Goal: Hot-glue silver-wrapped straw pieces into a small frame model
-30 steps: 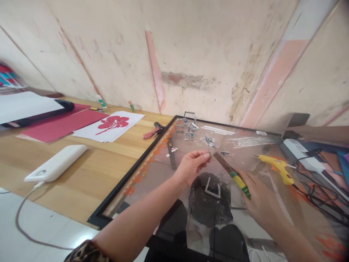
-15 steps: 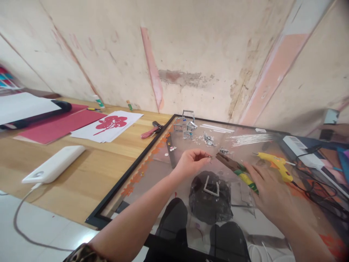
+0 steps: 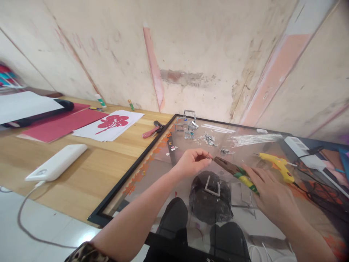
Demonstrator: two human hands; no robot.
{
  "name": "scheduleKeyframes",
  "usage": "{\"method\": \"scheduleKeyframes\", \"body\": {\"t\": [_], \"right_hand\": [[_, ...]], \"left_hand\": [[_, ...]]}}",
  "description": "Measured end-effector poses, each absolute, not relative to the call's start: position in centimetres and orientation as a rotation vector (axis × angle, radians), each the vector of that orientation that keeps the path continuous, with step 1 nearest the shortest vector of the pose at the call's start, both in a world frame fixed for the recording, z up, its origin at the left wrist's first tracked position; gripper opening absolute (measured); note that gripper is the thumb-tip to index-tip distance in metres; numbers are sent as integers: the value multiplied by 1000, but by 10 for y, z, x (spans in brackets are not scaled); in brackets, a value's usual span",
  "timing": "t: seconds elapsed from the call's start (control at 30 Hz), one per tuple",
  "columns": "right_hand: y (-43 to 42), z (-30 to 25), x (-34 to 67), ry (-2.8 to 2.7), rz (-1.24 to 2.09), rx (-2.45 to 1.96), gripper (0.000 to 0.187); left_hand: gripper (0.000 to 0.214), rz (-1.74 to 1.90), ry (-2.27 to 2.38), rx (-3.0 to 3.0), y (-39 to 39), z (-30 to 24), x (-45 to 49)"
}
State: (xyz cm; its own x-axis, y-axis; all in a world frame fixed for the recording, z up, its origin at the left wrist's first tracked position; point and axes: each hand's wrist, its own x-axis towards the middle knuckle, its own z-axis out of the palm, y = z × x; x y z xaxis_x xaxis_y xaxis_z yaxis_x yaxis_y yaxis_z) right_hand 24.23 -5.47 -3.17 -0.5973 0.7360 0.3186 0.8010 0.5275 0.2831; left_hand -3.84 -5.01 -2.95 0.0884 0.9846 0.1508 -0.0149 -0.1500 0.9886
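Note:
My left hand [image 3: 195, 162] is closed in a pinch on a tiny piece that looks like thin wire [image 3: 209, 157], mostly hidden by the fingertips. My right hand [image 3: 268, 185] grips pliers [image 3: 231, 169] with green and yellow handles. Their dark jaws point left and end right beside my left fingertips; whether they touch the piece I cannot tell. Below the hands, a grey squared frame piece [image 3: 212, 191] with one open side lies over a dark round shape [image 3: 200, 209] at the glass tabletop.
Small wire frames [image 3: 188, 127], metal scraps [image 3: 209, 139], white sticks [image 3: 218, 128] and a bundle of thin wires [image 3: 251, 139] lie at the back. A yellow glue gun [image 3: 279, 165] and a power strip [image 3: 302, 151] are at right. Left are a power bank [image 3: 57, 163] and flower-printed paper [image 3: 109, 127].
The pliers have shifted slightly left, bringing their jaws closer to my left fingertips. My left hand keeps its pinch, almost in the same spot. The view has moved a little.

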Motion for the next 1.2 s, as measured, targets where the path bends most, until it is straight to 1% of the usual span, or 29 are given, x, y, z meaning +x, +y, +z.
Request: {"method": "scheduleKeyframes", "body": {"t": [0.13, 0.27, 0.43, 0.63, 0.77, 0.97, 1.1, 1.2], "right_hand": [[-55, -33, 245, -2602, -618, -1334, 58], [-56, -33, 243, -2577, -633, -1347, 56], [-58, -32, 238, -2549, -624, -1383, 60], [-59, -33, 231, -2542, -622, -1415, 58], [-59, -37, 229, -2524, -631, -1387, 56], [-60, -37, 228, -2523, -621, -1373, 53], [-63, -36, 225, -2534, -557, -1410, 47], [-65, -36, 223, -2552, -477, -1442, 48]], "left_hand": [[25, 1242, 1046, 1284, -47, -34, -39], [29, 1262, 940, 1045, -46, -40, -35], [22, 1301, 745, 832, -48, -44, -27], [22, 1430, 759, 705, -49, -47, -19], [21, 1487, 771, 707, -47, -49, -19], [23, 1493, 890, 859, -48, -47, -24], [22, 1497, 895, 871, -49, -47, -25], [22, 1503, 896, 876, -48, -48, -25]]}}
